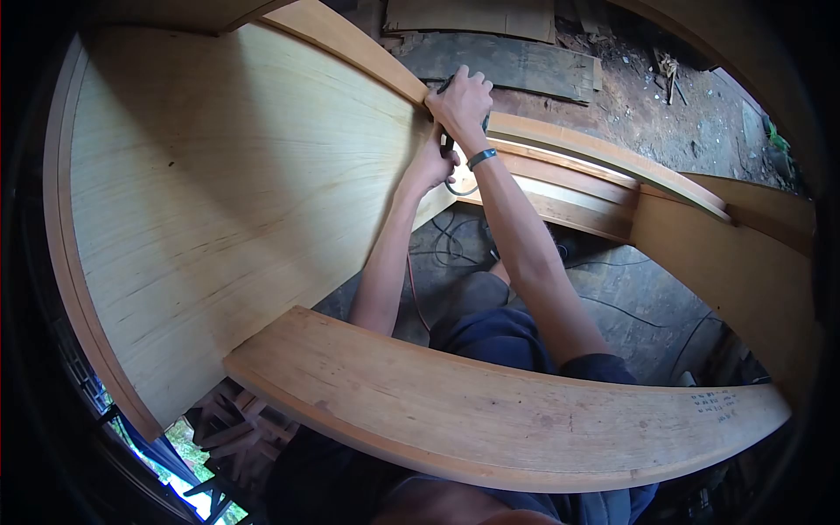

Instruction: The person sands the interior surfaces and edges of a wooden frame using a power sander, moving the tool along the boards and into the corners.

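Note:
Both my hands are together at the far corner of a wooden frame, around a dark tool [447, 143] mostly hidden by my fingers. My right hand [461, 103], with a dark band at the wrist, is closed over its upper part. Lower down and to the left, my left hand [429, 166] has its fingers curled around the tool. A dark cord [462, 192] loops below it. The tool's exact kind cannot be made out. Beside my left forearm stands a broad pale wood panel [219, 166], edged at the top by a wooden rail [367, 52].
A thick board [490, 402] with handwritten marks crosses in front of my body. Wooden rails [569, 184] run right from the corner to another panel [717, 254]. Cables [621, 311] lie on the dark floor. Beyond are loose boards [507, 66] on dirt ground; scrap wood [245, 433] is piled lower left.

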Tool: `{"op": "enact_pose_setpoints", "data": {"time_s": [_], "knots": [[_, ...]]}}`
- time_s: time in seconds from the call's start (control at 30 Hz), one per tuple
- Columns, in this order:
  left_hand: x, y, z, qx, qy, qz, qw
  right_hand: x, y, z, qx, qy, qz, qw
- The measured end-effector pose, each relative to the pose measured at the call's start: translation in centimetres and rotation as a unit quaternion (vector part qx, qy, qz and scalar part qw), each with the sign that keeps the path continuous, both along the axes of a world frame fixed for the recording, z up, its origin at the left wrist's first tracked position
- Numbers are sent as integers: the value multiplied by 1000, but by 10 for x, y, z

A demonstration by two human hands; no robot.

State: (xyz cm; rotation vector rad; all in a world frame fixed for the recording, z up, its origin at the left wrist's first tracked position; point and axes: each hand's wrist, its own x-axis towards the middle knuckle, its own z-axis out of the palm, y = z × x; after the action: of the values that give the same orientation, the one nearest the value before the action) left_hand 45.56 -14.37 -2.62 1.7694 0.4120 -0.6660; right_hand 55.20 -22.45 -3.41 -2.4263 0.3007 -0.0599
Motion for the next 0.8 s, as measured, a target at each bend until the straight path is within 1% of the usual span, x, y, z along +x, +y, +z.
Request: {"op": "enact_pose_setpoints", "data": {"time_s": [0.1,0.17,0.43,0.5,0.6,0.67,0.8], "knots": [[3,3,4,-8,19,2,1000,3,4,1,-4,-3,0,1000],[3,2,5,-7,17,1,1000,5,1,-2,1,23,11,1000],[0,2,0,-18,21,15,999,2,6,2,-9,25,8,1000],[1,3,1,11,6,-13,1000,3,7,3,-14,24,9,1000],[5,6,4,-5,41,-13,999,5,9,1,-14,32,11,999],[9,4,5,3,34,-20,999,8,13,-4,-46,-2,-13,999],[14,2,11,10,31,-46,998,9,8,1,-42,8,-16,999]]}}
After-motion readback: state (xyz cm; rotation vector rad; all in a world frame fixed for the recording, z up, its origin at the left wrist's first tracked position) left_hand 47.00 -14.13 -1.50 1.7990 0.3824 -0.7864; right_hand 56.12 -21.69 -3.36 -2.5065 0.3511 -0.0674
